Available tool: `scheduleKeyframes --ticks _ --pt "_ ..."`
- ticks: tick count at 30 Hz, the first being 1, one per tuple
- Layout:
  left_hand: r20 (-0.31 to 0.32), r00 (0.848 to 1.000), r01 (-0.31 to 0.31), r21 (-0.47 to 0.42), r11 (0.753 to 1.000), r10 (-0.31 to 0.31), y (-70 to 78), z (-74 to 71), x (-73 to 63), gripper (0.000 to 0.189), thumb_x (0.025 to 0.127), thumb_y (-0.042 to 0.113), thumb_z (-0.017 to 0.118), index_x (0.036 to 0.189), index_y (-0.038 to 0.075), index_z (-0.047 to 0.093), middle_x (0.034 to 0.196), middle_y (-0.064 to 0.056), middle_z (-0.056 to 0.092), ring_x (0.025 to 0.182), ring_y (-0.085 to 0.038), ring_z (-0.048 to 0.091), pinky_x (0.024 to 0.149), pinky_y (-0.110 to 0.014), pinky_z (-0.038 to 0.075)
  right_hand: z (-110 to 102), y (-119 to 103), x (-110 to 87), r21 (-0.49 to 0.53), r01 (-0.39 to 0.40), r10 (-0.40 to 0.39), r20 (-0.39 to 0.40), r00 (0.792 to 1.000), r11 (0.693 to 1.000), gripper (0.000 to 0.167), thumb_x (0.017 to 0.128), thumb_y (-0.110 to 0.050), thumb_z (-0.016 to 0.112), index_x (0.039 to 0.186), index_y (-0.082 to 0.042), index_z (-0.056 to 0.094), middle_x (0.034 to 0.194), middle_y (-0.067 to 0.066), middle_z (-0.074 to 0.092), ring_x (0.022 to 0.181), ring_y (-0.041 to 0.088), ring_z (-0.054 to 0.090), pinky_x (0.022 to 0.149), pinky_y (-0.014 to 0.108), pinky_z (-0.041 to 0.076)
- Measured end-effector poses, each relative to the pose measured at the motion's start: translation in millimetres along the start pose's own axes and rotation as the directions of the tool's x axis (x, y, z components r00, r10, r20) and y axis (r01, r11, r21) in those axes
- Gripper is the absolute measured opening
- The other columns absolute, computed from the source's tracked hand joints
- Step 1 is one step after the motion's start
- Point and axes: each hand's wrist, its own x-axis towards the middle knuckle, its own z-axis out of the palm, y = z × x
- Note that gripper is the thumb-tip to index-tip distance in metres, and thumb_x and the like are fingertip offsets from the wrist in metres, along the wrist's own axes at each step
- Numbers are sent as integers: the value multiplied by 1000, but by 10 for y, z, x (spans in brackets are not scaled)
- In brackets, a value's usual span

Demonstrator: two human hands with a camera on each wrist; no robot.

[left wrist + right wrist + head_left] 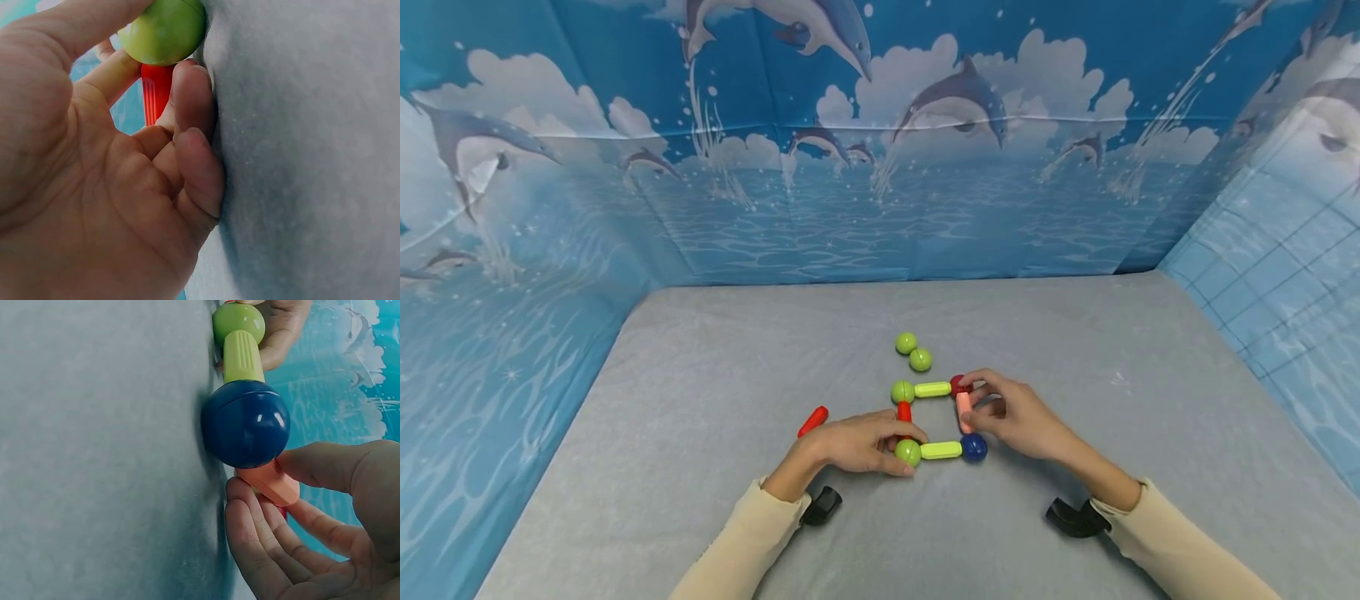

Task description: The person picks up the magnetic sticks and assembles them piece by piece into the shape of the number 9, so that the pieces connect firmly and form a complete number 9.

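Observation:
On the grey cloth lies a four-sided frame of toy rods and balls. My left hand (867, 442) holds the near-left green ball (907, 453) between thumb and fingers; a red rod (905, 410) runs from it to another green ball (902, 392). Along the right side, my right hand (1021, 414) pinches the salmon rod (278, 482), with a finger at the dark red ball (957, 385). The salmon rod meets the blue ball (245, 424). Yellow-green rods form the far side (932, 389) and near side (942, 451). My right fingers partly cover the red ball.
Two loose green balls, one (906, 342) touching the other (920, 359), lie beyond the frame. A loose red rod (812, 422) is beside my left wrist. Dolphin-printed sheets (880, 208) rise behind and at both sides of the grey cloth (737, 358).

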Motion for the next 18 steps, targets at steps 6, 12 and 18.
scheduleKeyframes --ticks 6,12,18 --pt "-1 1000 8 -4 1000 -8 10 -7 2 37 92 27 75 128 22 66 99 6 52 85 -7 48 74 -21 40 -29 -34 22 92 -93 92 9 996 991 44 94 -15 70 133 -3 52 109 16 65 87 20 72 65 33 53" --pt "0 1000 0 0 1000 0 9 -4 3 37 92 27 74 128 22 66 99 7 53 86 -8 48 74 -21 40 -15 -45 30 62 -130 131 -8 991 990 45 94 -17 72 130 -2 50 109 16 66 85 19 72 64 34 53" --pt "-2 1000 -2 3 1000 2 1 3 1 37 93 27 74 128 23 65 100 7 52 86 -8 48 74 -21 40 -4 -42 24 48 -165 166 -21 986 985 58 92 -19 73 137 1 41 110 18 67 84 19 71 65 35 55"
